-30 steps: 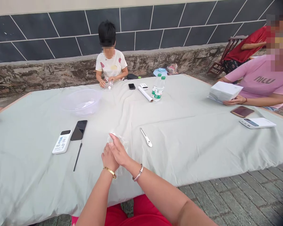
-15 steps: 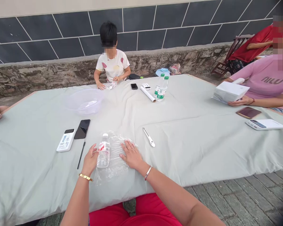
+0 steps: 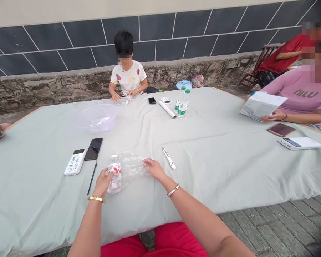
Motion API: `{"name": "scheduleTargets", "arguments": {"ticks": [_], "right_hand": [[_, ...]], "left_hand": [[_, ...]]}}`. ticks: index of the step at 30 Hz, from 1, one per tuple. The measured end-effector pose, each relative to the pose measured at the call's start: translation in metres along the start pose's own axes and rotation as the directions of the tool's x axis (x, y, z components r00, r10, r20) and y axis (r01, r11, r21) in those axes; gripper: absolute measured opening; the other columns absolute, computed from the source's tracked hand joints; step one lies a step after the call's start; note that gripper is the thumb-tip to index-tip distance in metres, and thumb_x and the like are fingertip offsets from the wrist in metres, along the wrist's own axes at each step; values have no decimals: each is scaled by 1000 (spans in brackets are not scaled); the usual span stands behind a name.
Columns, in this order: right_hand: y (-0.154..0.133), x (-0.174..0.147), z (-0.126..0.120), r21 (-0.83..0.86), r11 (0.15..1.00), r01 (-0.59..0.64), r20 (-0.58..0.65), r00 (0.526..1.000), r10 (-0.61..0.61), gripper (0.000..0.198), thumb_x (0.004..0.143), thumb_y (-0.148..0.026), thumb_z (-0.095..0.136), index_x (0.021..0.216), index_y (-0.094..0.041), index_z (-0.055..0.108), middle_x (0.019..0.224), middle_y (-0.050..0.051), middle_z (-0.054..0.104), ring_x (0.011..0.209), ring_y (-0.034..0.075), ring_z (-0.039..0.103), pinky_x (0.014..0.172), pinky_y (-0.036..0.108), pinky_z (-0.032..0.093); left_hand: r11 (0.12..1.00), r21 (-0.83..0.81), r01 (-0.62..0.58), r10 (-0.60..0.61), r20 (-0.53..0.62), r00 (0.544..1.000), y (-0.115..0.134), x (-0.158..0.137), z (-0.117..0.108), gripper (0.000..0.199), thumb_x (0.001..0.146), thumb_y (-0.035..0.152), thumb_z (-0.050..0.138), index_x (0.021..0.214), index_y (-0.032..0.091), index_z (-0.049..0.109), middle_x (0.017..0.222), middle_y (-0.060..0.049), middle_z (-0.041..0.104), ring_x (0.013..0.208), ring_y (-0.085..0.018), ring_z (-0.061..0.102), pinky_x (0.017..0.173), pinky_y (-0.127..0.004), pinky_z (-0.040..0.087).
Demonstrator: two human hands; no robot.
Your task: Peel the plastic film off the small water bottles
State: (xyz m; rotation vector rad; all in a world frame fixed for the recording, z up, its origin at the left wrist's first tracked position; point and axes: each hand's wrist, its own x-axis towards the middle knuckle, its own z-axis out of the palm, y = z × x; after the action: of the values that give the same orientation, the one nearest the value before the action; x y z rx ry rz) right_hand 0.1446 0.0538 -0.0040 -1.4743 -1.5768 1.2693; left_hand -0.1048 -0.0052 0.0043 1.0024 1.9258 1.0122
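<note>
My left hand [image 3: 103, 182] is wrapped round a clear plastic bottle [image 3: 115, 180] with a white cap and a red and white label. The bottle lies at the left end of a sheet of clear plastic film [image 3: 132, 167], partly covered by it. At the film's right side my right hand [image 3: 153, 168] pinches its edge between thumb and fingers, lifting it off the cloth. A white utility knife [image 3: 168, 158] lies just beyond my right hand. Left of the bottle are a white power bank [image 3: 75, 162] and a black phone [image 3: 93, 149] with a strap.
A translucent basin [image 3: 96, 119] stands far left. Two green-capped bottles [image 3: 183, 107] stand by a white roll [image 3: 167, 109]. Opposite, a person [image 3: 128, 76] handles clear plastic. On the right, another person [image 3: 305, 92] holds white sheets [image 3: 263, 105] near a phone [image 3: 280, 130] and power bank [image 3: 299, 142].
My right hand, flat on the film before, now grips its edge and raises it. My left fingers have closed round the bottle, which has shifted slightly left.
</note>
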Motion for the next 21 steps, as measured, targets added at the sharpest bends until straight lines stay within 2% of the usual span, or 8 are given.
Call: {"name": "scheduleTargets", "arguments": {"ticks": [3, 4, 6, 9, 12, 14, 17, 21], "right_hand": [[-10, 4, 1, 95, 994, -53, 62, 997, 47, 18, 75, -28, 58, 86, -21, 69, 87, 2, 70, 82, 17, 62, 75, 31, 48], [-14, 4, 1, 111, 991, -76, 110, 992, 64, 17, 76, -32, 58, 80, -19, 69, 82, 1, 69, 78, 17, 62, 74, 30, 48], [-22, 4, -1, 127, 985, -113, 212, 974, 85, 35, 81, -45, 53, 67, -17, 67, 76, 3, 69, 76, 17, 60, 75, 30, 46], [-34, 3, -3, 109, 991, -81, 236, 970, 53, 59, 84, -63, 38, 64, -15, 66, 79, 7, 68, 80, 18, 60, 82, 33, 44], [-45, 1, 0, 142, 989, 47, 185, 980, -73, 50, 73, -63, 59, 93, -17, 66, 92, 5, 67, 88, 18, 59, 82, 33, 45], [-50, -2, 5, 244, 963, 111, 250, 953, -173, 54, 63, -54, 73, 104, -19, 62, 95, 4, 66, 90, 19, 60, 81, 32, 46], [-49, -7, 11, 410, 909, 73, 333, 916, -224, 53, 59, -45, 78, 101, -18, 60, 93, 2, 66, 88, 18, 61, 79, 31, 48], [-39, -15, 7, 517, 856, 8, 371, 899, -233, 53, 60, -41, 79, 104, -19, 57, 93, 1, 64, 86, 17, 60, 78, 31, 48]], "left_hand": [[959, -259, 116, -90, 110, 990, 7, -14, 17, 70, 70, 47, 58, 131, 17, 40, 80, -4, 64, 71, -20, 65, 62, -31, 51], [945, -317, 86, -52, 113, 992, 11, -20, 23, 73, 71, 47, 59, 134, 19, 36, 81, -3, 63, 73, -19, 65, 63, -31, 52], [915, -403, -1, 38, 85, 996, 18, -29, 34, 77, 71, 44, 62, 138, 22, 30, 87, -3, 62, 81, -20, 64, 67, -31, 52], [932, -314, -184, 190, -13, 982, 26, -39, 46, 75, 74, 43, 60, 139, 24, 28, 101, -7, 60, 93, -22, 62, 76, -33, 52], [935, -80, -345, 339, -76, 938, 27, -46, 55, 73, 75, 41, 60, 139, 22, 31, 111, -10, 58, 100, -24, 59, 85, -38, 49], [910, 43, -413, 415, -68, 907, 26, -50, 60, 73, 73, 39, 61, 138, 22, 33, 119, -11, 56, 106, -25, 57, 90, -39, 47], [905, 45, -423, 421, 38, 906, 24, -52, 61, 76, 73, 41, 62, 140, 25, 31, 124, -10, 54, 111, -25, 54, 93, -40, 45], [948, -168, -272, 296, 142, 945, 26, -42, 55, 77, 79, 50, 54, 145, 27, 22, 109, -7, 59, 93, -19, 60, 82, -35, 50]]}}
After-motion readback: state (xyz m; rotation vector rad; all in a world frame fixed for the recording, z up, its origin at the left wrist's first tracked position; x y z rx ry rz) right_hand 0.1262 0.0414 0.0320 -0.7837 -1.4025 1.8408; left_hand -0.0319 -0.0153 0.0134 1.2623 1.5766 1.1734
